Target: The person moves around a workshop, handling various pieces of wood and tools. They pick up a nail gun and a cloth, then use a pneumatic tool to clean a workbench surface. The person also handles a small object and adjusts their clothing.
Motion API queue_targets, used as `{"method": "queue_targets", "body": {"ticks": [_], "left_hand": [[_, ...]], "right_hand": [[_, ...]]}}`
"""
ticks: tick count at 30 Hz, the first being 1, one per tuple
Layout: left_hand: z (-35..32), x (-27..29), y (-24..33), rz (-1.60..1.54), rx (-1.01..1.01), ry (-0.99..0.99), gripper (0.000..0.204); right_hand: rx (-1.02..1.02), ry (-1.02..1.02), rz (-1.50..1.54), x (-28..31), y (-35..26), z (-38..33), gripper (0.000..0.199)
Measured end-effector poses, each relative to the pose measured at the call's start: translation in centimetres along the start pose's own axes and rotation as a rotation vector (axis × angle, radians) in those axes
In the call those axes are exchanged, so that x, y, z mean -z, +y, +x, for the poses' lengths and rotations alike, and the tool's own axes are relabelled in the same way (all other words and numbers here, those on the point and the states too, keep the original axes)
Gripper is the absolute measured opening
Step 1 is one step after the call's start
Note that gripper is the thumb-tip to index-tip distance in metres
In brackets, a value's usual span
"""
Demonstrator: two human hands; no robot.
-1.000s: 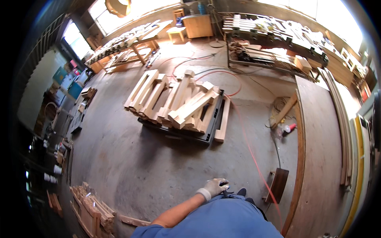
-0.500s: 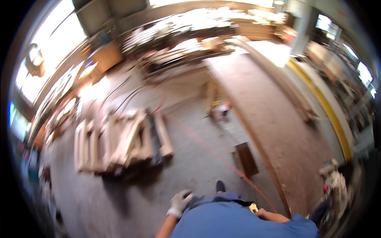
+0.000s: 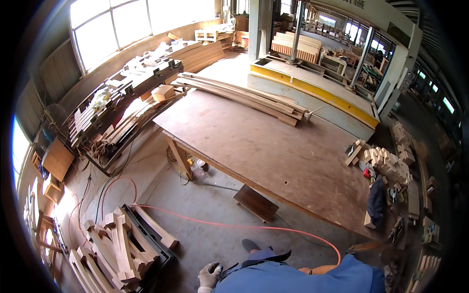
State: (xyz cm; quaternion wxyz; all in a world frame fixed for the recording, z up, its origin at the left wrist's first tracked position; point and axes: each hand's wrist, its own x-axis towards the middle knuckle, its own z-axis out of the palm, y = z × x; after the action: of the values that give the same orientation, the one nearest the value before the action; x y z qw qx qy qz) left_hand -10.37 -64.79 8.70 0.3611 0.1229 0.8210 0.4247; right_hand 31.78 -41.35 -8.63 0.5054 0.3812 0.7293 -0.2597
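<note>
A pale grey-white fabric glove (image 3: 207,278) covers the left hand (image 3: 209,274), with small dark patches about the fingers (image 3: 212,265), too small to make out. Behind those fingers, toward the wrist, comes a lighter cuff (image 3: 205,289). To their right spreads a plain mid-blue cloth shirt (image 3: 278,279), softly creased. Its loose blue short sleeve (image 3: 364,273) lies well behind the fingers of the right hand (image 3: 303,270) and leaves the forearm (image 3: 326,269) bare; nearer those fingers a narrow dark band (image 3: 310,271) crosses the wrist. Ahead and right of the gloved fingers show a black, pointed flap of material (image 3: 281,258), darker blue cloth (image 3: 259,255) and a dark grey, round-toed shoe (image 3: 249,244)
</note>
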Motion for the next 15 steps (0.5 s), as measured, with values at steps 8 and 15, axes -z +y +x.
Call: {"method": "queue_targets", "body": {"ticks": [8, 15], "left_hand": [[-0.3, 0.7, 0.3, 0.048, 0.016, -0.033, 0.031], [-1.1, 0.7, -0.9, -0.004, 0.04, 0.018, 0.03]], "right_hand": [[-0.131, 0.038, 0.07, 4.6, -2.2, -3.3, 0.046], [-0.232, 0.01, 0.248, 12.3, -1.2, -2.4, 0.04]]}}
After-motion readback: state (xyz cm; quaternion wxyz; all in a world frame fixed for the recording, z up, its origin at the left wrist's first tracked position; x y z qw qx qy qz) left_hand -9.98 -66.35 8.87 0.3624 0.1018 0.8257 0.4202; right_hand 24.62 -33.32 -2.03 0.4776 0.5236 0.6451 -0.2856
